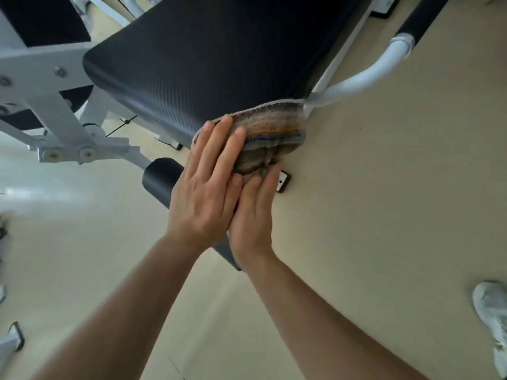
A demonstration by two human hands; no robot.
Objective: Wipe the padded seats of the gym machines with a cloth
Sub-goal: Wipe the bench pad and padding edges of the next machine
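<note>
I see a black padded seat (208,64) with a fine ribbed surface. A folded striped cloth (277,127) lies on its near edge at the right corner and hangs over that edge. The machine's white frame (41,86) stands on a pale beige floor (397,201). A black-capped frame foot (283,182) rests on the floor just beside the cloth, and a light grey shoe (491,314) stands well apart
</note>
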